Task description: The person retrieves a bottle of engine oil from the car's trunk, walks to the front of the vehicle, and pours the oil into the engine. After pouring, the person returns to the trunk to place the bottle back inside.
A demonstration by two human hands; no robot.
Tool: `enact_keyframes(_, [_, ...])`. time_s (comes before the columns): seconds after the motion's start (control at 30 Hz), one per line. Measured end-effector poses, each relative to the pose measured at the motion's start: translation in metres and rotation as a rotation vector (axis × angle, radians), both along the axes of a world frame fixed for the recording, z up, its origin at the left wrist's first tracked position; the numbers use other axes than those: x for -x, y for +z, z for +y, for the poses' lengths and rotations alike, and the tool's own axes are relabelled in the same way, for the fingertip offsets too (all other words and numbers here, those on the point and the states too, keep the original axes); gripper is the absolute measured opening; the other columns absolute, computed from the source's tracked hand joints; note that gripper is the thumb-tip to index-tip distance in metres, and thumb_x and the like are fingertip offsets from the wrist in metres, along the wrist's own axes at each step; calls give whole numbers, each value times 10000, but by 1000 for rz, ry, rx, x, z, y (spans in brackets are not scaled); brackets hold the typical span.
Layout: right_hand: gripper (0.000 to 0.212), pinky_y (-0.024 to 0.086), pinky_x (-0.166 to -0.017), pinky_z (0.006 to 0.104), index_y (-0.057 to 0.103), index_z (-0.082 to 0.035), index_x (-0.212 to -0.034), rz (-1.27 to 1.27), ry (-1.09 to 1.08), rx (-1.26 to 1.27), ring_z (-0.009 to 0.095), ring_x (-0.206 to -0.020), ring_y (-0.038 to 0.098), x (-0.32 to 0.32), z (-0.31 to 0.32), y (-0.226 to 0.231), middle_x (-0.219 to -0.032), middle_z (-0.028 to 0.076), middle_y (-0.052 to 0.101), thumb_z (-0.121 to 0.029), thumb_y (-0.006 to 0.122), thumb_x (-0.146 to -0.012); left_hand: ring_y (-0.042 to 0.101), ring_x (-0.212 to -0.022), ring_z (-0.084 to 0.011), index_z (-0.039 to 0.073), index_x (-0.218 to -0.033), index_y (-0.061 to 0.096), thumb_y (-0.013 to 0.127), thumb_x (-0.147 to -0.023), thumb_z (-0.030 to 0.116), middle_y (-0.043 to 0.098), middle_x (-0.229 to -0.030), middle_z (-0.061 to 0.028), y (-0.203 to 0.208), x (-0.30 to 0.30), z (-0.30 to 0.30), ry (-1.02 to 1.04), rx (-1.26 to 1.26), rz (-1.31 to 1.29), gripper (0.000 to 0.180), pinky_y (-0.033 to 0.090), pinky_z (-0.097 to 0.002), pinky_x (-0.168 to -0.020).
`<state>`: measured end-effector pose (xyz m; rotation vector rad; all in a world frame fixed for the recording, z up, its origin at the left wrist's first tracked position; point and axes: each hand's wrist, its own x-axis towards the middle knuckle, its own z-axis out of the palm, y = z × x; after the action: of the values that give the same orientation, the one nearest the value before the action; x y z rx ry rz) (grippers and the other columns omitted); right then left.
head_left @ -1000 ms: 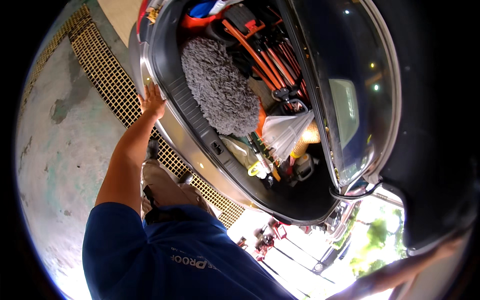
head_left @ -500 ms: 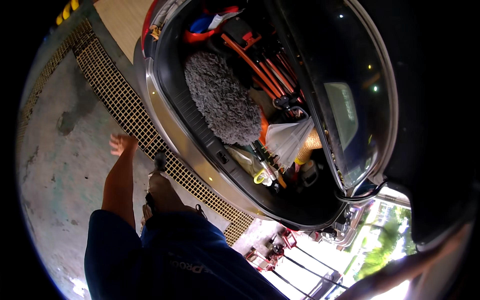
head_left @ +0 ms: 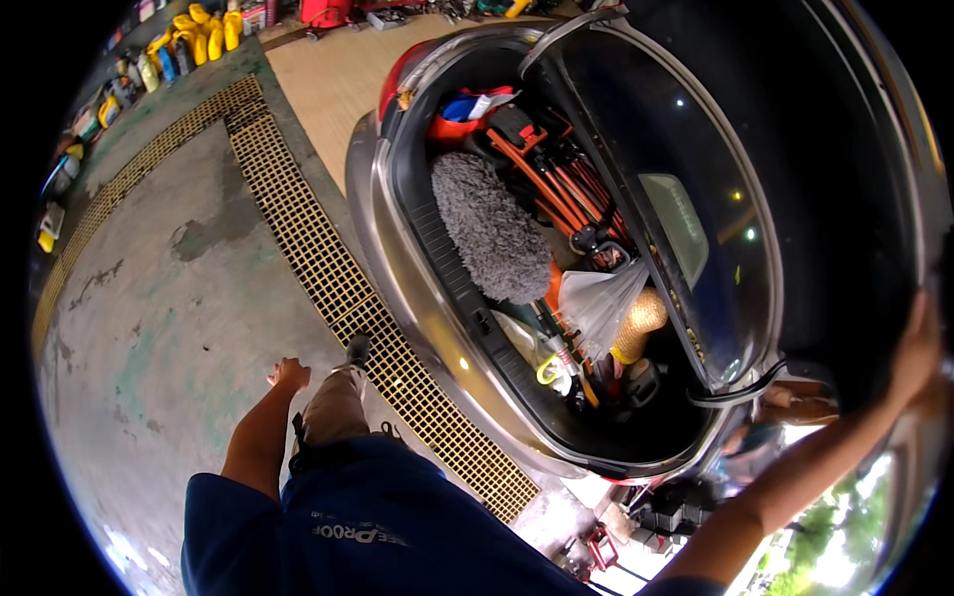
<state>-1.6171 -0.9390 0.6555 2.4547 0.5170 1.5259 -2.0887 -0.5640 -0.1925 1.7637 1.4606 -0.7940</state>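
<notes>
A car's open trunk (head_left: 427,233) lies in front of me, its raised trunk lid (head_left: 845,248) on the right. My right hand (head_left: 919,348) is up at the lid's outer edge, fingers around the rim and partly lost in the dark. My left hand (head_left: 289,373) hangs over the floor beside my leg, loosely bent and holding nothing. Inside the trunk lie a fluffy grey duster head (head_left: 489,223), red-orange metal poles (head_left: 542,179), a translucent plastic sheet or bag (head_left: 599,303), a woven straw-coloured roll (head_left: 641,320) and a yellow hook-like piece (head_left: 548,370).
A yellowish floor grating (head_left: 298,214) runs along the bumper, with my shoe (head_left: 358,348) at its edge. Yellow and other coloured bottles (head_left: 204,35) stand at the far left. A pale board (head_left: 313,99) lies beyond the car; red equipment (head_left: 601,546) stands at the lower right.
My right arm has risen along the trunk lid. My left hand has come down, its fingers less spread. The view has shifted, so the trunk sits farther right and more floor shows.
</notes>
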Motion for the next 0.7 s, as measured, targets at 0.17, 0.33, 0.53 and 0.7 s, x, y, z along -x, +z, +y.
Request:
enact_keyframes(0.17, [739,489,-938,441,530,-156,-1401,-21,-114,-68,356,-1175,600,89,38,-96,-1336,143,594,-704,407,-921,423,-1363,-345,168,-1260,623,578,-852,415,527,-1413,-121,14,104,-33,37,-39,23,479,278,-625,-1096])
enact_keyframes(0.33, [749,386,-1063,580,517,-103,-1396,-299,6,199,416,-1286,504,164,36,-180,-1384,205,540,-676,410,-926,437,-1371,-328,102,-1311,587,618,-878,375,512,-1439,-129,-4,207,-53,192,79,162,513,254,-599,-1123])
enact_keyframes(0.53, [796,203,-1115,652,426,-81,-1464,-41,-15,47,464,-1430,262,237,51,-313,-1556,252,275,-672,406,-932,501,-1308,-348,83,-1250,632,609,-864,382,553,-1380,-173,-31,273,-56,256,81,160,489,337,-537,-1106])
enact_keyframes(0.7, [688,210,-1107,651,468,-51,-1398,-41,164,-7,510,-1414,259,262,43,-428,-1518,299,304,-550,535,-930,588,-1163,-395,60,-1216,650,612,-823,413,627,-1232,-224,-36,276,-9,37,-48,-123,529,478,-451,-995])
